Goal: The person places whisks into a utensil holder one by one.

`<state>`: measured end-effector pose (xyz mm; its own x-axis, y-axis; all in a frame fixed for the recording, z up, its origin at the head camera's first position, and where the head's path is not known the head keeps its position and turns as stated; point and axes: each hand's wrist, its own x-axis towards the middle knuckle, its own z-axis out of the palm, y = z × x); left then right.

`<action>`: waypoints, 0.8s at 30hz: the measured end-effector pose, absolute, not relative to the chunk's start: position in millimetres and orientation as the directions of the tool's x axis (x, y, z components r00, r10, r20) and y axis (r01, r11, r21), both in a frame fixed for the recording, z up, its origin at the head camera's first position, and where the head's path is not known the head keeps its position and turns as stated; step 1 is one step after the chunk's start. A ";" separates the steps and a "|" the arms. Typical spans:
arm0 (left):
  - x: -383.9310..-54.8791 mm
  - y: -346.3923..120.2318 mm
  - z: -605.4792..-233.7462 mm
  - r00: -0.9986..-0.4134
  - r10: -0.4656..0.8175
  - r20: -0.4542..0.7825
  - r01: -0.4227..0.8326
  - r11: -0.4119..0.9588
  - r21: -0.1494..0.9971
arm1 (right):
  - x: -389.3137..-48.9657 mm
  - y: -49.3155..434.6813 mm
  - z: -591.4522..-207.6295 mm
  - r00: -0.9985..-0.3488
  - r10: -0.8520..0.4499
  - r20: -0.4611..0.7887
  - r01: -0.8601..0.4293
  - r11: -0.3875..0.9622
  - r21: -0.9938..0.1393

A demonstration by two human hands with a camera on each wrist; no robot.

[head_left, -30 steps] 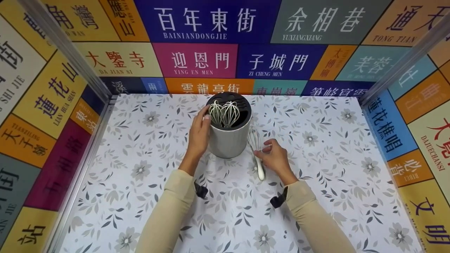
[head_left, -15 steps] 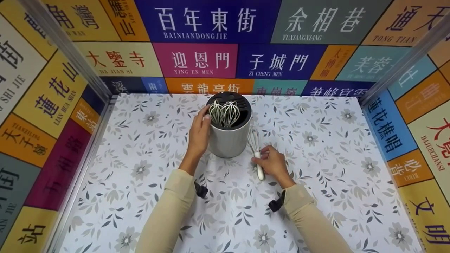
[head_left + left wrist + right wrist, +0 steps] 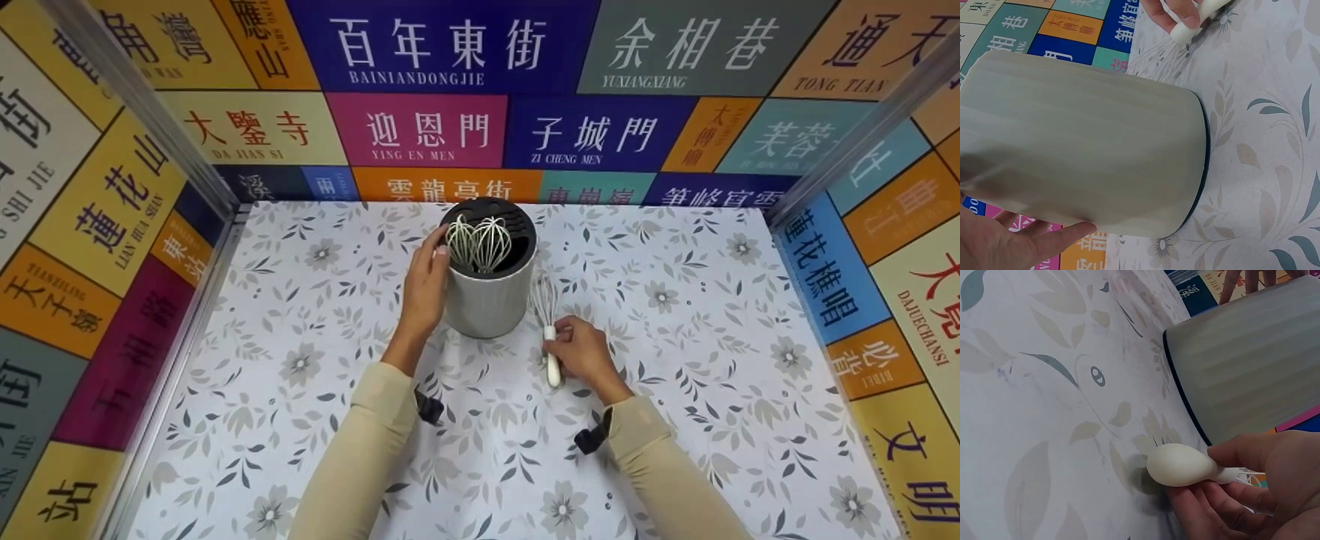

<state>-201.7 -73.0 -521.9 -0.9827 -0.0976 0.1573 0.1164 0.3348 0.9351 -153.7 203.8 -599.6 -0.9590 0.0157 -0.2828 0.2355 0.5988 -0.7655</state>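
Note:
A grey utensil holder (image 3: 487, 306) with a black slotted top stands upright on the table. Two whisks (image 3: 491, 244) are in it, their wire heads showing above the opening. My left hand (image 3: 425, 289) rests against the holder's left side, fingers extended and fingertips up at the rim; its thumb (image 3: 1069, 236) lies along the wall in the left wrist view. To the right of the holder, my right hand (image 3: 583, 349) pinches a third whisk (image 3: 553, 367) by its cream handle. That whisk's wires (image 3: 545, 296) point toward the holder, and the rounded handle end (image 3: 1176, 464) shows in the right wrist view.
A floral cloth (image 3: 300, 442) covers the table. Panels with large printed characters (image 3: 435, 131) rise behind the holder and along both sides, with metal posts (image 3: 196, 165) at the corners.
My right hand has closed its thumb and fingers round the whisk's handle, and the whisk has shifted slightly. The left hand and the holder have stayed where they were.

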 end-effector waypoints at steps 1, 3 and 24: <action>-201.7 -72.9 -522.0 -0.983 -0.096 0.155 0.114 0.335 0.935 | -153.6 204.3 -599.1 -0.955 0.015 -0.297 0.249 0.586 -0.771; -201.5 -72.8 -522.3 -0.984 -0.096 0.152 0.112 0.334 0.936 | -153.5 205.2 -597.8 -0.948 0.017 -0.317 0.269 0.571 -0.775; -202.0 -73.1 -522.1 -0.983 -0.091 0.158 0.118 0.340 0.933 | -161.1 201.9 -549.6 -0.937 -0.024 -0.348 0.324 0.311 -0.893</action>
